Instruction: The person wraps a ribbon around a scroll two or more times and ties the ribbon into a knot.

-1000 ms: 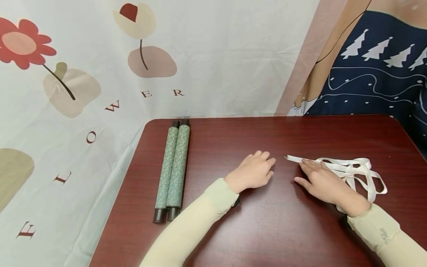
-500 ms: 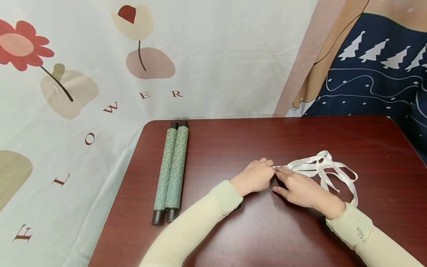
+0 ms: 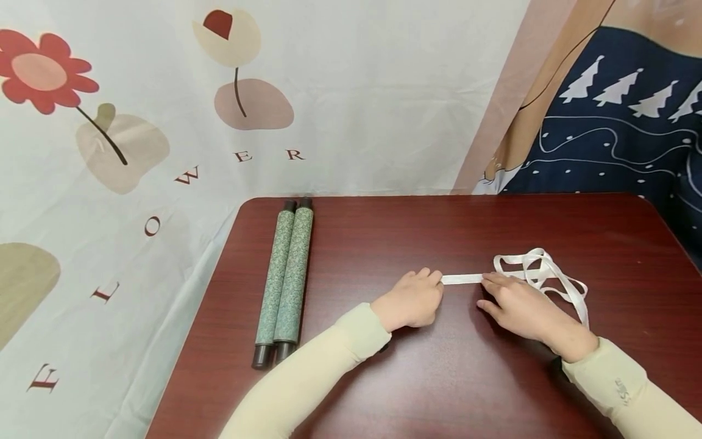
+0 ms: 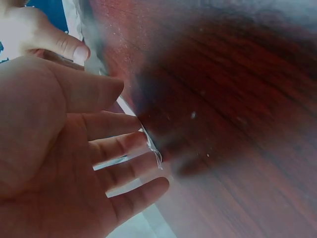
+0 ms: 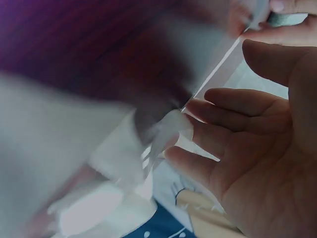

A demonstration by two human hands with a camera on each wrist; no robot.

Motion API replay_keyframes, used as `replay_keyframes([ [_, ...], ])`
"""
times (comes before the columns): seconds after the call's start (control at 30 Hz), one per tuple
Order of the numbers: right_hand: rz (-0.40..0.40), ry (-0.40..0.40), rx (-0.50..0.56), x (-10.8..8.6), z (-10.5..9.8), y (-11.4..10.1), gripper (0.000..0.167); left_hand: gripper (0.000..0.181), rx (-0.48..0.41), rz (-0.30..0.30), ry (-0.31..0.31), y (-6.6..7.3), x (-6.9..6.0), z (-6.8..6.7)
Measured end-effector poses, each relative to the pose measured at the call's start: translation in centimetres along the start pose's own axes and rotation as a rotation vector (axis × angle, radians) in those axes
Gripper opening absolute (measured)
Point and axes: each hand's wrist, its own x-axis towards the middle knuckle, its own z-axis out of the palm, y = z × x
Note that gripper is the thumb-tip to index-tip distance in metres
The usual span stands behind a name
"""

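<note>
A white ribbon point(image 3: 462, 279) runs flat and straight between my two hands on the table. My left hand point(image 3: 415, 297) rests its fingertips on the ribbon's left end. In the left wrist view its fingers are nearly straight, and the frayed ribbon end point(image 4: 154, 151) shows at their tips. My right hand point(image 3: 525, 306) touches the ribbon farther right with extended fingers. Past that hand, the rest of the ribbon lies in loose loops point(image 3: 565, 283). The right wrist view shows blurred white ribbon point(image 5: 171, 130) by the fingertips, with the thumb apart from the fingers.
Two green patterned rolls point(image 3: 293, 274) with black ends lie side by side at the left of the dark red table point(image 3: 395, 231). A white printed curtain point(image 3: 373, 97) hangs behind the table's far edge. At the back right is navy cloth point(image 3: 603, 140) with white trees.
My right hand brought the ribbon left to my left hand, then slid back right. The left hand's fingers met the ribbon's end, and a straight stretch now spans the gap between the hands.
</note>
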Motion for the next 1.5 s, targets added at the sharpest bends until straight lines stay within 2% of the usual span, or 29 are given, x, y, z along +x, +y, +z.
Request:
replay_keyframes([
  [0.13,0.012,-0.013,-0.034,-0.8,-0.3,1.3,0.045,0.026,-0.023,-0.019,-0.020,-0.6,-0.7,0.2],
  [0.33,0.070,-0.041,-0.060,-2.5,-0.8,3.5,0.049,0.032,-0.062,-0.060,-0.055,-1.4,-2.0,0.3],
  [0.5,0.070,-0.002,-0.082,-3.9,-1.3,5.7,0.048,0.035,-0.081,-0.092,-0.077,-2.1,-3.0,0.3],
  [0.77,0.156,-0.052,-0.086,-6.2,-1.9,8.2,0.050,0.038,-0.105,-0.152,-0.089,-3.7,-5.0,1.0],
  [0.93,0.161,-0.020,-0.103,-7.4,-1.9,9.5,0.048,0.046,-0.113,-0.202,-0.104,-4.9,-6.3,1.3],
  [1.13,0.160,0.018,-0.152,-8.5,-1.9,10.8,0.046,0.046,-0.118,-0.274,-0.136,-6.0,-7.5,1.2],
  [1.37,0.292,-0.107,-0.145,-9.2,-2.8,12.1,0.045,0.048,-0.077,-0.301,-0.162,-6.9,-8.4,1.3],
  [1.5,0.325,-0.149,-0.150,-9.3,-3.3,12.9,0.046,0.046,-0.063,-0.335,-0.184,-7.4,-9.1,1.3],
])
